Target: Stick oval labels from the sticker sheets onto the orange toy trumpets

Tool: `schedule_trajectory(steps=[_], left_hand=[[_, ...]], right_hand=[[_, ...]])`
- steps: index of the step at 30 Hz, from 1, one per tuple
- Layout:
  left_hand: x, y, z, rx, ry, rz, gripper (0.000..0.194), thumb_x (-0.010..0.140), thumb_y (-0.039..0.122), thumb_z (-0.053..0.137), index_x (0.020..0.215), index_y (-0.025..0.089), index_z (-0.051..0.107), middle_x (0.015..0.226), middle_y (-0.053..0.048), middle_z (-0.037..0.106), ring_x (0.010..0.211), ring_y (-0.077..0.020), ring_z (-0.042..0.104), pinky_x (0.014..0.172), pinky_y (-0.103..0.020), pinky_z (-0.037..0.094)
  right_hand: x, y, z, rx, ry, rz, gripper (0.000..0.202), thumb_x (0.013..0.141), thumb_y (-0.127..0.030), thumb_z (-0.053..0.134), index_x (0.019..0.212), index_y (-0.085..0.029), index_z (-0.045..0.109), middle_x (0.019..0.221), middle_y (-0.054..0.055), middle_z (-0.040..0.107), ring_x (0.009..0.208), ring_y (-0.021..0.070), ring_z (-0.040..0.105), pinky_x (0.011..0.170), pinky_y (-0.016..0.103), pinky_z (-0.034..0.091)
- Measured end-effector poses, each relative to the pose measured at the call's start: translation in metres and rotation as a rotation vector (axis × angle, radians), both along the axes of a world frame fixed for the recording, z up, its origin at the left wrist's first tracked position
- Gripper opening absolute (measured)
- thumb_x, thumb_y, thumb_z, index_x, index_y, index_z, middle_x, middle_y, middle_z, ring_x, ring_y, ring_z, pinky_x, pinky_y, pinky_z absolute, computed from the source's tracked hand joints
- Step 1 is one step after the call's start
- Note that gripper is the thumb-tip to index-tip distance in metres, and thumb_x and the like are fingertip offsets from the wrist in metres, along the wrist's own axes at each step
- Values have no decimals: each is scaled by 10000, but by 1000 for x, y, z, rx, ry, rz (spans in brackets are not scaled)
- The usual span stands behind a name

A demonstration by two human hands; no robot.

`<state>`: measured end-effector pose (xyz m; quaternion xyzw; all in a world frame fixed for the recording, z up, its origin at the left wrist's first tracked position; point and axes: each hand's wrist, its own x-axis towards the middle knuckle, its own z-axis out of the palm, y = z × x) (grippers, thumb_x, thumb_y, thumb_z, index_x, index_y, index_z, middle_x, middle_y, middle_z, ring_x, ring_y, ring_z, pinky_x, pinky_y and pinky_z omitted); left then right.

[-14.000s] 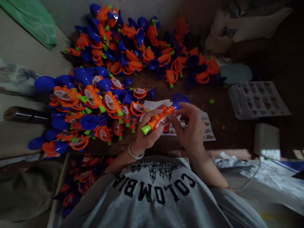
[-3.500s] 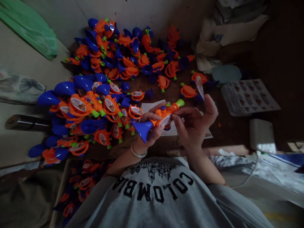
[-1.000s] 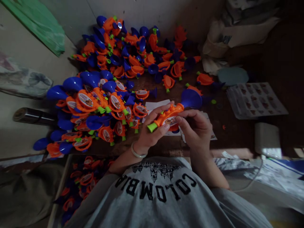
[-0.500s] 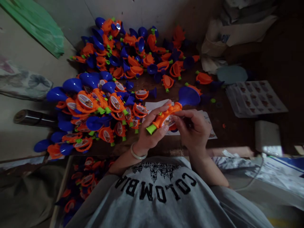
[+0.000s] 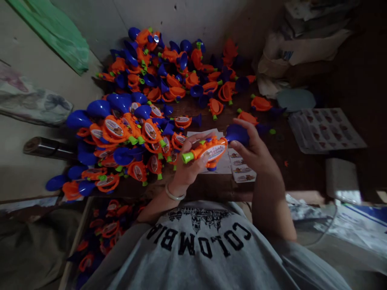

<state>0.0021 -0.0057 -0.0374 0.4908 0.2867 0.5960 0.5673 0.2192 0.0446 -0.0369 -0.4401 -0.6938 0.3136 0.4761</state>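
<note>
A toy trumpet (image 5: 215, 150) with an orange body, green mouthpiece and blue bell is held up over the table's front part. My left hand (image 5: 191, 166) is closed around its body near the mouthpiece. On the trumpet's side an oval picture sticker faces me. My right hand (image 5: 254, 147) grips the blue bell, thumb in front and fingers behind. Beneath the trumpet lie white paper and a sticker sheet (image 5: 243, 167) with printed ovals. Left of my left hand is a pile of trumpets with oval stickers (image 5: 115, 127).
Trumpets with plain orange sides (image 5: 175, 86) are heaped along the back wall. A stack of sticker sheets (image 5: 328, 129) and a pale blue lid-like piece (image 5: 296, 100) lie at right, near a white box (image 5: 343, 179). A dark bottle (image 5: 48, 149) lies left. More trumpets (image 5: 110, 229) fill a container below.
My right hand has moved from the trumpet's sticker to its blue bell. The trumpet has turned more level, its sticker now fully facing me. My left hand keeps its hold.
</note>
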Motion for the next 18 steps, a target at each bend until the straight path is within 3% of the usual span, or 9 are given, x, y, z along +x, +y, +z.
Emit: schedule_trajectory(steps=[2,5,7,9,12,18], left_hand=[[0,3,-4,-22,-2,143,529,947,457,736,1430,350,547,1561,-60,610,1457,-286,582,1252,-541,469],[-3,4,-9,41,26,348,591,933,432,769,1468,392,522,1698,-11,441,1601,-257,398,1340,-471,338],[-6,1,-10,82,70,390,636,936,395,775,1504,412,491,1766,10,309,1660,-258,275,1350,-446,301],[-9,-4,-10,91,108,332,617,961,381,747,1517,415,482,1784,-5,268,1658,-273,280,1312,-436,354],[-9,-11,-8,78,126,198,493,999,359,697,1467,375,542,1746,-63,355,1575,-284,448,1180,-390,488],[-4,-15,-7,72,137,66,310,1009,293,678,1317,271,664,1588,-128,553,1408,-264,625,1015,-328,567]], right_hand=[[0,15,-12,-194,117,92,571,788,-554,852,1235,-271,639,1093,27,713,899,179,679,774,323,595],[-23,39,-38,-435,318,-13,635,563,-544,954,990,-246,590,875,-36,646,735,127,578,652,268,512],[-49,57,-55,-530,385,-108,661,529,-588,921,940,-251,528,784,-65,566,692,117,526,644,273,483],[-76,75,-68,-551,387,-147,637,575,-619,863,943,-260,488,779,-69,528,701,123,516,665,286,483],[-111,98,-78,-529,349,-168,579,644,-590,825,968,-265,471,863,-41,547,803,146,538,745,304,506],[-142,113,-77,-457,213,-19,533,710,-515,851,1065,-234,571,1089,61,618,1042,226,574,925,409,556]])
